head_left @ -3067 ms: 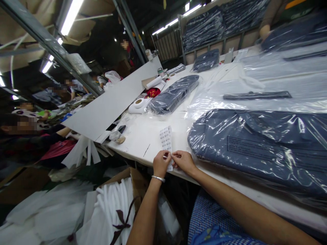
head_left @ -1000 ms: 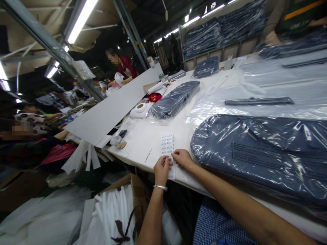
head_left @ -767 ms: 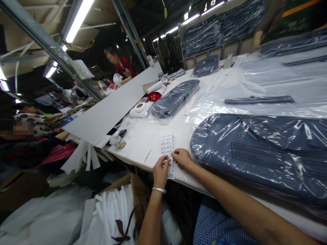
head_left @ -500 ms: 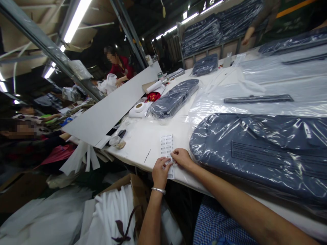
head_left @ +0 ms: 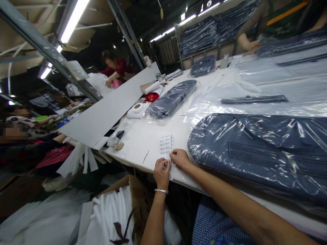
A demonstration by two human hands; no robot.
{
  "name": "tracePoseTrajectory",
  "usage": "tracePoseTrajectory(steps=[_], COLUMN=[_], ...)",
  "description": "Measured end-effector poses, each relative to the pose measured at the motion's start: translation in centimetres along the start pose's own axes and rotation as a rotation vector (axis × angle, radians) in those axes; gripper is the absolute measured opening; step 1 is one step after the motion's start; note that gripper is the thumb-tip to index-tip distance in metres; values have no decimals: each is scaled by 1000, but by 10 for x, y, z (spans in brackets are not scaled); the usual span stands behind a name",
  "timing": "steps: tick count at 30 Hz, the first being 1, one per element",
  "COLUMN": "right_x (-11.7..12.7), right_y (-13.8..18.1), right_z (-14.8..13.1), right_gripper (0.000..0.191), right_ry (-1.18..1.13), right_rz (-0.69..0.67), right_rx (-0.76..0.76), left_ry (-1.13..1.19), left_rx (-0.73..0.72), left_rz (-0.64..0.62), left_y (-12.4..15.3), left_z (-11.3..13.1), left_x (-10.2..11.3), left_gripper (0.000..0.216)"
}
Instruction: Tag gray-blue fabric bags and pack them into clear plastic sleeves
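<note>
A white sheet of barcode stickers lies near the front edge of the white table, its lower end reaching the edge. My left hand, with a silver bangle on the wrist, is closed in a pinch over the lower part of the sheet. Just to its right, my right hand pinches the sheet's right side. The fingertips of both hands almost meet. Whether a loose sticker is between them is too small to tell. Right of my right hand lies a large dark blue padded item in clear plastic, with a printed text box.
Another plastic-wrapped dark item lies farther back, beside a white roll. A long white board leans along the table's left side. An open carton with white strips stands below. Co-workers are at the left and upper right.
My left hand has shifted slightly right and its fingers have drawn closer together. At upper right, a co-worker's hand has come onto a wrapped item. The view has turned slightly.
</note>
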State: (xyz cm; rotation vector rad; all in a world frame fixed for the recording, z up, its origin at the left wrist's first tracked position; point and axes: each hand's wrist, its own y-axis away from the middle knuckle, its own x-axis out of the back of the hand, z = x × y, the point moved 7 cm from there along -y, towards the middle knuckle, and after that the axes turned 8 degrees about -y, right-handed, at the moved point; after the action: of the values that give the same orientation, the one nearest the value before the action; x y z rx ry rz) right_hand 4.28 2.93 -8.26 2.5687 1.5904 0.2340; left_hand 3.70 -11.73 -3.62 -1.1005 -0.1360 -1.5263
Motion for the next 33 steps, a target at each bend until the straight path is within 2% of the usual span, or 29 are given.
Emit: tracePoseTrajectory(steps=[4,9,12,15,18,19,21,25,30,33], right_x=[1,-3,-2,13,37,46,65,113,180,220], right_y=[-2,-9,-1,27,72,87,110,135,157,172], right_z=[1,2,-6,-21,-45,-52,-61,-78,-75,-66], right_gripper=[12,18,23,38,32,30,33,40,38,35], right_ry=[-24,-69,-109,-139,-192,-234,-348,-522,-619,-603], right_rz=[19,-19,-44,-2,23,14,-13,18,185,285], right_rx=[-38,-93,-75,43,274,310,277,214,206,211], left_ry=[76,163,220,259,287,282,236,132,138,163], left_rx=[31,145,226,257,225,191,65,-335,-684,-807], left_rz=[32,70,121,159,154,148,144,157,120,0], left_y=[2,0,-2,-4,-5,-5,-3,10,32,40], left_z=[-4,-8,-7,6,38,53,89,164,220,249], left_x=[4,23,35,46,52,53,52,37,5,-13], left_gripper=[20,29,38,43,35,31,22,13,36,46])
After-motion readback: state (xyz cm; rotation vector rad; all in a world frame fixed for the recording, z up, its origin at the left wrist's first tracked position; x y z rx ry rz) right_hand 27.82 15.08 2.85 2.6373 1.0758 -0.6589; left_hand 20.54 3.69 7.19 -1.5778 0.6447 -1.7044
